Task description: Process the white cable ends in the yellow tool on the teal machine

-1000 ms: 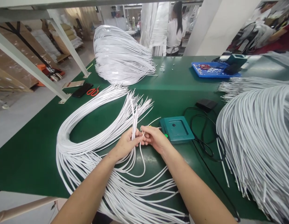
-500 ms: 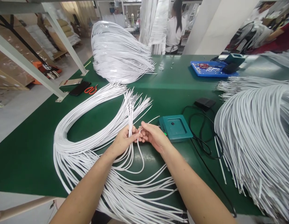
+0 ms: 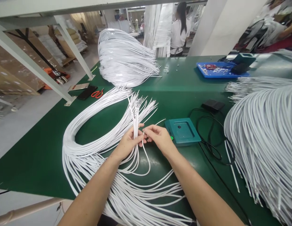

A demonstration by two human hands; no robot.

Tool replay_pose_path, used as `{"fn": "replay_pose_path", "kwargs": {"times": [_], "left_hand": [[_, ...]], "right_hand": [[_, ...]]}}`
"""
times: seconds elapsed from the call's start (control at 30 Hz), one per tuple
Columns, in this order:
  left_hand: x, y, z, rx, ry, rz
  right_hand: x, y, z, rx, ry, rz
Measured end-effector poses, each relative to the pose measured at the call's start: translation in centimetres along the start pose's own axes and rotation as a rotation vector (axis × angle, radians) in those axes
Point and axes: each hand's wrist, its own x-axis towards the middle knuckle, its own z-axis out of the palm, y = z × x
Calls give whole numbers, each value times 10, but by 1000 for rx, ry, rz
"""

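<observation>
Several white cables (image 3: pixel 136 121) stand upright in my left hand (image 3: pixel 129 142), whose fingers are wrapped round them. My right hand (image 3: pixel 159 136) pinches the tip of one white cable (image 3: pixel 146 153) close to the left fingertips; its loose length hangs in a loop below. What is at that tip is too small to make out. Around and under both hands a curved bundle of white cables (image 3: pixel 89 141) spreads over the table, its far ends fanned out. Just right of my right hand sits a teal box-shaped device (image 3: pixel 186 131) with a green button.
A wrapped coil of white cables (image 3: pixel 124 56) stands at the back. Another large bundle (image 3: pixel 263 125) lies on the right. Black cords (image 3: pixel 212 138) run beside the device. Red-handled scissors (image 3: pixel 97 93), a dark phone (image 3: pixel 87 93) and a blue tray (image 3: pixel 213 70) lie further off. A person (image 3: pixel 180 33) is beyond the table.
The whole view has shifted slightly, so things sit further right. My right fingers have drawn together on the cable tip. My left hand still holds the upright cables.
</observation>
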Motion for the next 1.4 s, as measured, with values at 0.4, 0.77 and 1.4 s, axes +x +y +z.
{"fn": "replay_pose_path", "kwargs": {"times": [0.4, 0.77, 1.4], "left_hand": [[2, -2, -6, -188, -14, -192], [11, -7, -7, 162, 41, -130], [19, -21, -6, 265, 123, -164]], "right_hand": [[-7, -1, -5, -1343, -5, -757], [1, -11, -33, -1569, 50, -524], [3, -8, -33, -1607, 79, -520]]}}
